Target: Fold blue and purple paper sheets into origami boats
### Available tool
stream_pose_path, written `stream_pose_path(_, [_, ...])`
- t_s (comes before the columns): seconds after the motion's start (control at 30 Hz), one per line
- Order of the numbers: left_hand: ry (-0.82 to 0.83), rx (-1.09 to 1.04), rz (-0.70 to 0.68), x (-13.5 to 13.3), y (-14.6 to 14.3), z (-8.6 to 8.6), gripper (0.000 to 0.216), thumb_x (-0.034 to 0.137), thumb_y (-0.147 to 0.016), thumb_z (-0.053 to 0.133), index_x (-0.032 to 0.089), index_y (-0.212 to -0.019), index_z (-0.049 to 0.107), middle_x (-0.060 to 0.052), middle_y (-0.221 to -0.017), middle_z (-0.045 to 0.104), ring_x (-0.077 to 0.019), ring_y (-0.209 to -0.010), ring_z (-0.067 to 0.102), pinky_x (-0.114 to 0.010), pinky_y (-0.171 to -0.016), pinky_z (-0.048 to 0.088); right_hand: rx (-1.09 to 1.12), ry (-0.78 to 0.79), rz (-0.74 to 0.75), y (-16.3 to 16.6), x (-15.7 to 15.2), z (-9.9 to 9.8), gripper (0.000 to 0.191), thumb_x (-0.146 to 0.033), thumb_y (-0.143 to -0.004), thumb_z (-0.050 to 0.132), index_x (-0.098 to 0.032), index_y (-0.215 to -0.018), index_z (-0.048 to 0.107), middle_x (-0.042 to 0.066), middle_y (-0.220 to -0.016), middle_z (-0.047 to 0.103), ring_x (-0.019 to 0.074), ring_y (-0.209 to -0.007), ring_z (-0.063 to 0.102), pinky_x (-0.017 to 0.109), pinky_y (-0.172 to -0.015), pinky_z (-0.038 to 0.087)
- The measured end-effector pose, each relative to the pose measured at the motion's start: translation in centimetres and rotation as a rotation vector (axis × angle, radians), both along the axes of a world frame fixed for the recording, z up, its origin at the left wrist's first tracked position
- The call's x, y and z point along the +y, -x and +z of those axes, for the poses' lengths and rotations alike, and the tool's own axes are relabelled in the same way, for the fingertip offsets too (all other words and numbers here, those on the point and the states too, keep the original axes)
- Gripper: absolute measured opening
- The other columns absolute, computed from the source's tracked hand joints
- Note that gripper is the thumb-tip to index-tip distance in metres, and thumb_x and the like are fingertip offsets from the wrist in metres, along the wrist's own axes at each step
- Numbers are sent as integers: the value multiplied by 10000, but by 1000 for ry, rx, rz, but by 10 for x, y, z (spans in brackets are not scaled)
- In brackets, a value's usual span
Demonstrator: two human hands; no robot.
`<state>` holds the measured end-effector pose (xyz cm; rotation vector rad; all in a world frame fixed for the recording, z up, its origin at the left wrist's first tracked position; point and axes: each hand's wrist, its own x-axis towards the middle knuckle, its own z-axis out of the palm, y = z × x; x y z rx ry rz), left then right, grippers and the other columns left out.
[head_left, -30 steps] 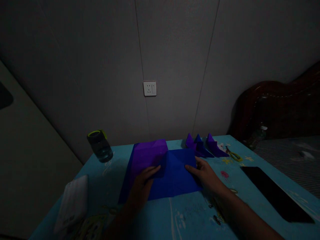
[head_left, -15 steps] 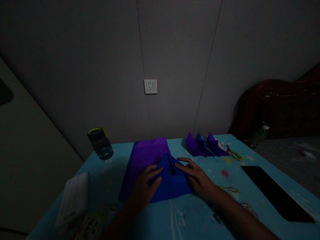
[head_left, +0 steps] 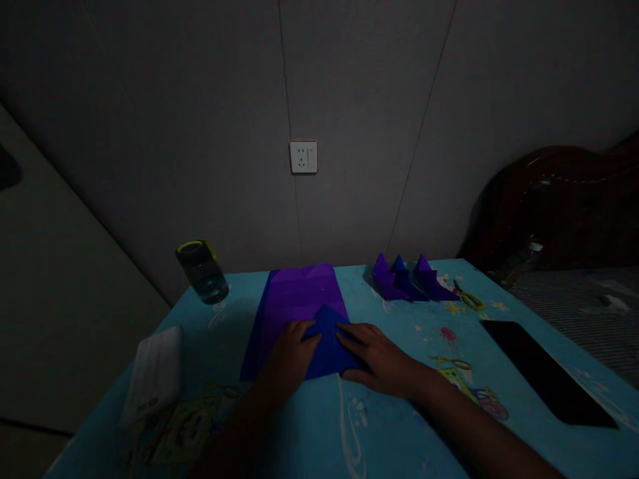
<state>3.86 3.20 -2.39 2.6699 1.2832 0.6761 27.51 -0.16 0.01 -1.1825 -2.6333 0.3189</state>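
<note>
At the left side of the blue table cover (head_left: pixel 379 426), a pale flat packet (head_left: pixel 152 372) lies near the edge, and beyond it, at the far left corner, stands a dark see-through bottle (head_left: pixel 202 274) with a yellow-green rim. To the right of it, a purple sheet (head_left: pixel 304 289) lies flat over a dark blue sheet (head_left: pixel 253 356), which shows along its left side. My left hand (head_left: pixel 288 356) rests with extended fingers on the left slope of the folded blue paper (head_left: pixel 325 336); it is not closed around it. This paper lies in front of me, partly over the purple sheet, with its point turned away from me. My right hand (head_left: pixel 374 356) lies open on its right slope, the thumb near the lower edge; whether this thumb pinches the edge, I cannot tell. Farther right, at the back, stand purple and blue folded paper shapes (head_left: pixel 387 283) with raised points, and just beside them yellow-handled scissors (head_left: pixel 470 301). Nearest to the right edge lies a black flat object (head_left: pixel 544 372).
</note>
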Motion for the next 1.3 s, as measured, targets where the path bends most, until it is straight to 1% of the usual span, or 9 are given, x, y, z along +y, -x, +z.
stream_pose_path(0.13, [45,83,-146,-4,-2,7,331,102,-872,581,202,-1172,676,-89,-1270,658,-246,-1208,573,-420,-1028,467,23,-9,-5,1,1,2,640,-516,-916,529,-123,-1418,466,199,-1463,450,320,-1315,457,487,-1083,370])
stream_pose_path(0.23, [136,46,-196,-7,1,13,312,286,-913,563,195,-1194,663,-92,-1266,667,-236,-1214,579,-418,-1049,451,45,-24,-27,2,3,2,537,-452,-945,507,-136,-1379,520,182,-1416,515,304,-1276,511,474,-1066,402])
stream_pose_path(0.37, [213,-22,-193,-10,8,19,463,453,-884,562,185,-1258,615,-118,-1291,647,-263,-1235,567,-444,-1053,439,81,-33,-91,8,7,-1,381,-374,-983,451,-168,-1234,650,135,-1305,628,263,-1197,592,425,-1030,448])
stream_pose_path(0.57, [290,-136,-101,-3,10,14,452,302,-920,499,226,-1365,487,-102,-1219,685,-232,-1075,664,-388,-937,513,179,-59,-279,16,14,-11,333,-335,-989,447,-222,-1239,637,85,-1163,713,234,-1045,672,381,-928,507])
stream_pose_path(0.7, [216,-130,-18,2,9,7,472,242,-892,538,217,-1360,486,-117,-1233,662,-248,-1113,631,-408,-963,494,167,-108,-373,15,20,-16,329,-283,-953,520,-204,-1256,620,103,-1113,720,247,-1026,649,394,-917,494])
stream_pose_path(0.83, [111,-72,59,6,9,-2,507,254,-864,589,154,-1351,492,-169,-1312,598,-298,-1204,560,-473,-1030,435,133,-166,-399,12,23,-20,372,-284,-922,578,-208,-1286,592,116,-1201,672,279,-1096,592,439,-941,468])
stream_pose_path(1.03, [120,-109,21,8,9,-12,525,239,-865,588,182,-1372,462,-143,-1329,584,-272,-1224,540,-460,-1051,416,143,-229,-415,11,23,-24,440,-290,-894,617,-225,-1324,553,133,-1286,603,303,-1167,535,487,-972,443])
stream_pose_path(1.2, [196,-240,60,6,6,-9,608,223,-812,642,226,-1390,450,-120,-1296,588,-267,-1197,553,-460,-1032,426,229,-163,-417,3,21,-21,456,-286,-873,643,-204,-1315,562,139,-1277,611,304,-1168,539,492,-993,430])
stream_pose_path(1.3, [285,-343,116,6,4,-4,700,183,-748,679,214,-1404,436,-137,-1312,582,-278,-1200,560,-464,-1019,434,413,-23,-412,-7,19,-18,479,-283,-862,649,-195,-1323,554,133,-1262,628,291,-1158,565,478,-1003,431])
